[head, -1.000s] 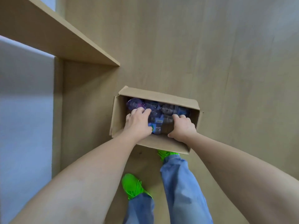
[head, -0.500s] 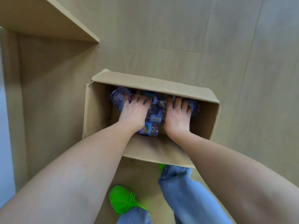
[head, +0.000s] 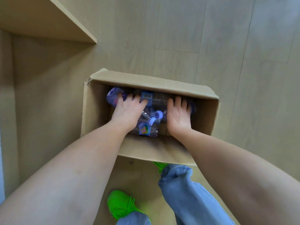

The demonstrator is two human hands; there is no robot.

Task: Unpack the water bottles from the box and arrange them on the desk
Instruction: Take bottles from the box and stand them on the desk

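An open cardboard box sits on the wooden floor below me. Several clear water bottles with purple labels and pale purple caps lie on their sides in it. My left hand reaches into the box's left part, fingers curled over a bottle at the far side. My right hand is in the right part, fingers wrapped over another bottle by the far wall. Both hands hide much of the bottles.
A light wooden desk top juts out at the upper left, with its side panel down the left edge. My legs in blue jeans and green shoes stand just behind the box.
My hands have slid further along the bottles toward the far wall and spread apart. Caps in the middle are now uncovered. The box looks a little smaller in the frame.
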